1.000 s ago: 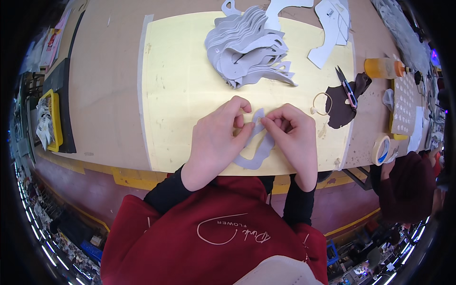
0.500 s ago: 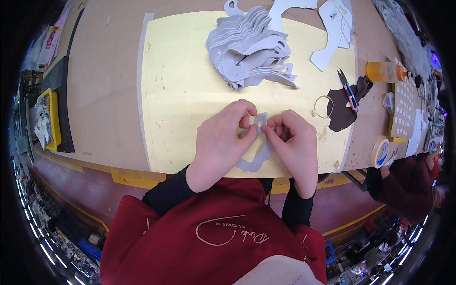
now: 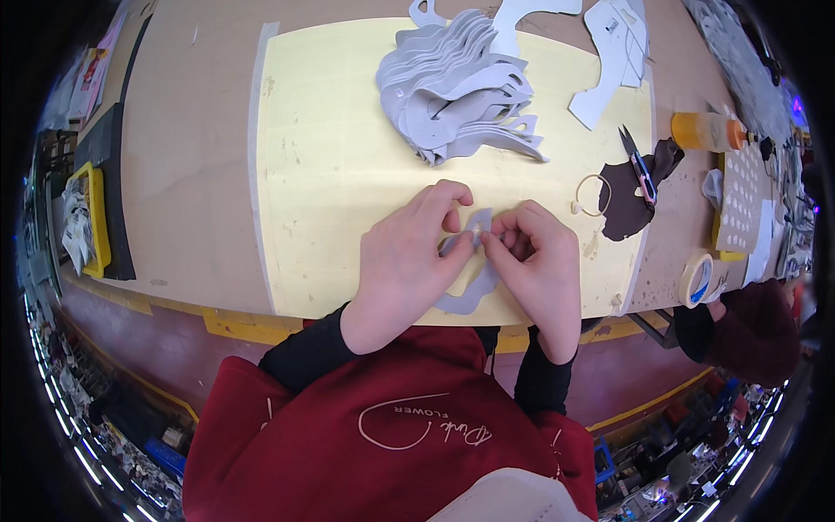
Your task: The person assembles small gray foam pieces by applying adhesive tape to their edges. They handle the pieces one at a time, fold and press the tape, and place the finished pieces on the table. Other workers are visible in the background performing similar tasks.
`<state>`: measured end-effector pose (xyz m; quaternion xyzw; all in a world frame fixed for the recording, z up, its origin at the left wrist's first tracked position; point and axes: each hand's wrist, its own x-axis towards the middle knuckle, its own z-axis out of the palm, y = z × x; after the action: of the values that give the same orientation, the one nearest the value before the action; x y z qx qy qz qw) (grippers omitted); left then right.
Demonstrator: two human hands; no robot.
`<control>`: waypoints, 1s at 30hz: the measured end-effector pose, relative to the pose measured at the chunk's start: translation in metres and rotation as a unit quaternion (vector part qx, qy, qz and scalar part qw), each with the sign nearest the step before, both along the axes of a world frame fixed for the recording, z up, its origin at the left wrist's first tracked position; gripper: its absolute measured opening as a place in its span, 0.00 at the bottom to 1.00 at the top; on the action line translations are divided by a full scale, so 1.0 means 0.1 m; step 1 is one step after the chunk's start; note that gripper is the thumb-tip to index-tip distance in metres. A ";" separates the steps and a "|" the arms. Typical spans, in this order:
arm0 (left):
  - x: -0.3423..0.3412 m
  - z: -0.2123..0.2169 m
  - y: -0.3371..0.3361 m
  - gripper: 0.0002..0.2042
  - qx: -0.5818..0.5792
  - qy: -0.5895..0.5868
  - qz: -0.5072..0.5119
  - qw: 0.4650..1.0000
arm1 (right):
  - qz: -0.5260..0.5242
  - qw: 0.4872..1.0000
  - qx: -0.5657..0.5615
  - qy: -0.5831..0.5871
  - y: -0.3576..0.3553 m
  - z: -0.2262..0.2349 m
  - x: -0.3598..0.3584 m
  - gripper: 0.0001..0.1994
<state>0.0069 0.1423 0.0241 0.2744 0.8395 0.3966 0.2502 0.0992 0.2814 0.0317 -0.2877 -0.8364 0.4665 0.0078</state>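
A grey, curved cut piece of sheet material (image 3: 468,297) lies at the front of the yellow sheet, partly covered by my fingers. My left hand (image 3: 407,252) pinches its upper end between thumb and forefinger. From the other side my right hand (image 3: 541,265) has thumb and forefinger closed on the same end, the tips almost meeting. A small pale spot shows between the fingertips, too small to make out. Beyond my hands sits a loose stack of grey cut pieces (image 3: 426,96) with wavy edges and looped ends.
White cut pieces (image 3: 600,96) lie at the far right. Thread snips (image 3: 639,165) rest on a dark brown scrap (image 3: 619,217), beside a beige ring (image 3: 581,184). Further right are an orange-capped bottle (image 3: 700,132) and a tape roll (image 3: 695,280). A yellow tray (image 3: 103,222) stands left.
My fingertips have shifted slightly on the grey piece, whose upper end has turned a little. At the right edge, another person's dark-sleeved arm has moved.
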 end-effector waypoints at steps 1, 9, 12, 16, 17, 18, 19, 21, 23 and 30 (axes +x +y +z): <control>0.01 0.00 0.01 0.15 0.002 -0.001 0.005 1.000 | -0.001 1.000 -0.003 0.000 0.00 0.00 0.00 0.06; 0.02 -0.01 0.02 0.15 0.001 0.016 0.002 1.000 | -0.004 1.000 0.002 0.003 -0.02 0.00 0.00 0.06; 0.01 -0.02 0.01 0.15 0.009 0.019 0.001 1.000 | -0.009 1.000 0.004 0.006 -0.03 0.00 0.00 0.06; 0.02 -0.05 0.03 0.15 0.031 0.037 -0.006 0.999 | -0.010 1.000 0.014 0.001 -0.04 -0.01 0.01 0.06; 0.03 -0.06 0.05 0.16 0.045 0.050 -0.004 0.998 | -0.009 1.000 0.019 0.002 -0.04 -0.01 0.01 0.06; 0.04 -0.06 0.07 0.16 0.043 0.051 0.002 0.998 | -0.012 1.000 0.010 0.003 -0.04 -0.01 0.01 0.06; 0.05 -0.07 0.08 0.16 0.039 0.050 0.008 0.998 | -0.014 1.000 0.001 0.006 -0.03 -0.01 0.02 0.06; 0.05 -0.07 0.10 0.16 0.032 0.040 0.015 0.999 | -0.023 0.999 -0.023 0.010 -0.01 0.00 0.03 0.05; 0.05 -0.07 0.09 0.17 0.024 0.024 0.020 0.999 | -0.039 0.998 -0.056 0.005 0.02 0.00 0.03 0.05; 0.04 -0.07 0.08 0.16 0.019 0.017 0.011 1.000 | -0.031 0.999 -0.015 0.021 0.00 -0.03 0.03 0.05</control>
<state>0.0108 0.1506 0.0168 0.2762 0.8391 0.4105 0.2261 0.1020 0.2809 0.0287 -0.3035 -0.8199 0.4841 0.0356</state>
